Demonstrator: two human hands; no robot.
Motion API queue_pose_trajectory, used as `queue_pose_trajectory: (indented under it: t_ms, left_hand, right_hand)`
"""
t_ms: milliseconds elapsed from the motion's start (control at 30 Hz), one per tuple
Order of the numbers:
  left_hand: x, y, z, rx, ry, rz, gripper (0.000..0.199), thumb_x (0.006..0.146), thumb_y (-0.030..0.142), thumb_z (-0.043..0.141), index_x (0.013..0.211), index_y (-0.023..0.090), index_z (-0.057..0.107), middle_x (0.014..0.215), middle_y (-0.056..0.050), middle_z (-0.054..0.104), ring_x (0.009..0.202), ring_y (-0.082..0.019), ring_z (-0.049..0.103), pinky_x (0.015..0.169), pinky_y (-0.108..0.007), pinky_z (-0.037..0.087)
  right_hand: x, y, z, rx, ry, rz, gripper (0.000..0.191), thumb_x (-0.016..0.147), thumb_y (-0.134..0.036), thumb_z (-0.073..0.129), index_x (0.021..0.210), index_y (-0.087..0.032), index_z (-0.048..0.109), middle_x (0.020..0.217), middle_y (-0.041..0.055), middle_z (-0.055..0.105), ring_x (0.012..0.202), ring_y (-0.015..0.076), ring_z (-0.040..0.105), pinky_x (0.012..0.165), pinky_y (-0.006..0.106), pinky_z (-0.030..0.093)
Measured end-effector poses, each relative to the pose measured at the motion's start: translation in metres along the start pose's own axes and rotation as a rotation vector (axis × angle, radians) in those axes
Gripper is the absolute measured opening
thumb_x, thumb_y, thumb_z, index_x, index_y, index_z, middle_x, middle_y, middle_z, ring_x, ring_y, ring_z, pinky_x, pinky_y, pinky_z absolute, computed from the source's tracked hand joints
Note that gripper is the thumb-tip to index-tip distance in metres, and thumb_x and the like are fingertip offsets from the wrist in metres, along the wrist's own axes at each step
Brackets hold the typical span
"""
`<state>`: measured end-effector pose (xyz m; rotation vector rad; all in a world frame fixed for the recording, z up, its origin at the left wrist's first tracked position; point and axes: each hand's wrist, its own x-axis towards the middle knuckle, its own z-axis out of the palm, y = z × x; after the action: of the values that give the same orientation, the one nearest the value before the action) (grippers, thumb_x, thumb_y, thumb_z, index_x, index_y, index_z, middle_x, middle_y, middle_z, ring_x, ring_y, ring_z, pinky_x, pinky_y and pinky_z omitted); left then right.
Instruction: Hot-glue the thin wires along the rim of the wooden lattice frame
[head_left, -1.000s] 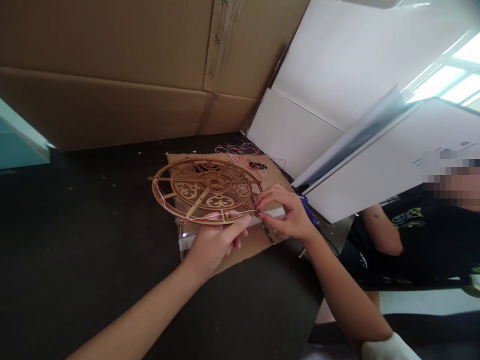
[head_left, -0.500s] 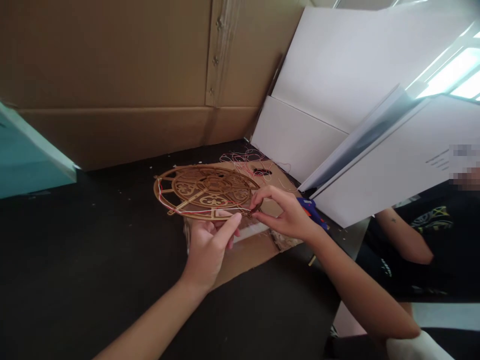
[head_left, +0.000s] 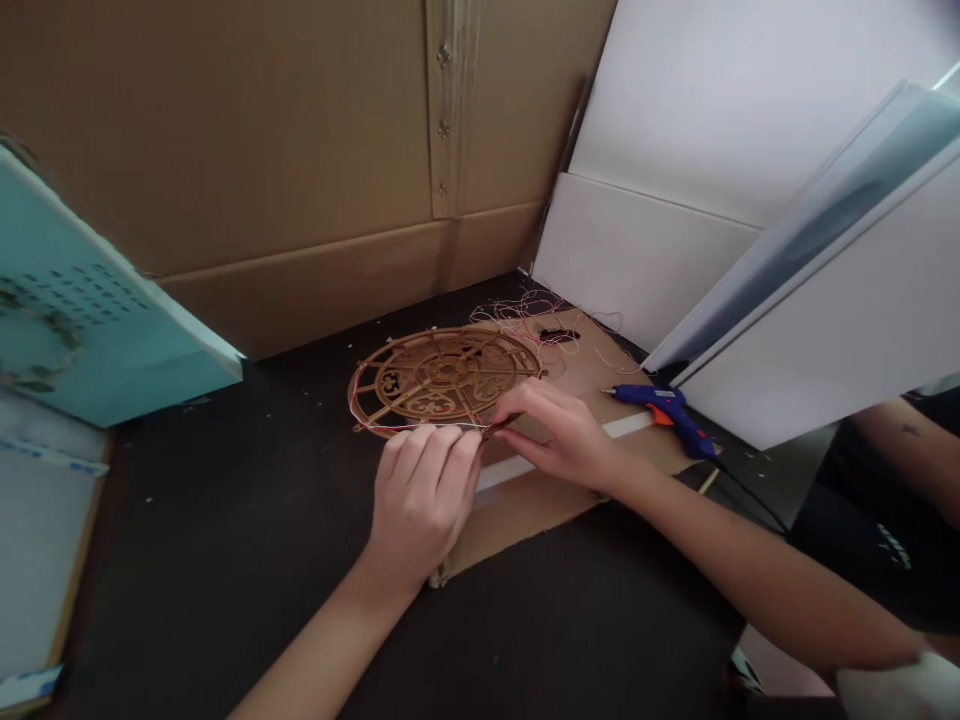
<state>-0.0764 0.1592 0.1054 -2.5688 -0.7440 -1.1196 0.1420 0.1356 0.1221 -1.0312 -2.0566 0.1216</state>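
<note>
A round laser-cut fretwork disc [head_left: 442,375] in golden-brown material lies on a cardboard sheet [head_left: 577,355], with thin red and white wires [head_left: 420,428] following its lower rim. My left hand [head_left: 420,500] is curled over the near rim, its fingers closed against the disc and wires. My right hand [head_left: 559,435] pinches the wires at a dark small tip [head_left: 495,428] near the rim's right side. A loose tangle of thin wires [head_left: 517,312] lies behind the disc. A blue and orange hot glue gun [head_left: 660,408] rests just beyond my right hand.
A white stick [head_left: 562,450] lies across the cardboard. Cardboard walls and white boards [head_left: 645,270] rise behind the dark table [head_left: 210,500], with a teal board [head_left: 82,350] at left. A co-worker's arm [head_left: 907,440] and black clothing sit at right.
The view has swung, bringing more of the teal board and the whole glue gun into sight. The disc now looks flatter, and my hands stay at its near right rim.
</note>
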Motion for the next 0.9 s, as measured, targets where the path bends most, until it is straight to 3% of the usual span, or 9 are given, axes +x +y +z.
queue_pose_trajectory:
  t_ms: [400, 667, 900]
  left_hand:
    - [0.000, -0.005, 0.012, -0.224, 0.056, -0.025, 0.023, 0.086, 0.005, 0.065, 0.108, 0.015, 0.065, 0.095, -0.008, 0.065, 0.089, -0.022, 0.057, 0.080, -0.037, 0.046]
    - [0.002, -0.008, 0.016, -0.389, -0.009, -0.057, 0.021, 0.088, 0.004, 0.063, 0.104, 0.017, 0.065, 0.093, -0.006, 0.061, 0.087, -0.019, 0.054, 0.078, -0.035, 0.047]
    - [0.001, -0.010, 0.012, -0.344, -0.096, 0.013, 0.025, 0.091, 0.004, 0.058, 0.113, 0.013, 0.063, 0.098, -0.009, 0.061, 0.091, -0.021, 0.052, 0.080, -0.037, 0.047]
  right_hand:
    - [-0.006, 0.001, 0.001, -0.002, -0.015, -0.096, 0.012, 0.095, -0.013, 0.063, 0.106, -0.015, 0.061, 0.099, 0.0061, 0.068, 0.093, 0.0171, 0.060, 0.084, 0.034, 0.051]
    - [-0.009, 0.002, 0.000, -0.001, -0.047, -0.126, 0.012, 0.095, -0.011, 0.062, 0.106, -0.016, 0.061, 0.099, 0.0056, 0.067, 0.092, 0.0163, 0.060, 0.083, 0.034, 0.051]
    - [-0.012, 0.003, -0.001, -0.015, -0.073, -0.137, 0.010, 0.095, -0.011, 0.061, 0.104, -0.015, 0.061, 0.101, 0.0072, 0.066, 0.093, 0.0168, 0.059, 0.084, 0.034, 0.052]
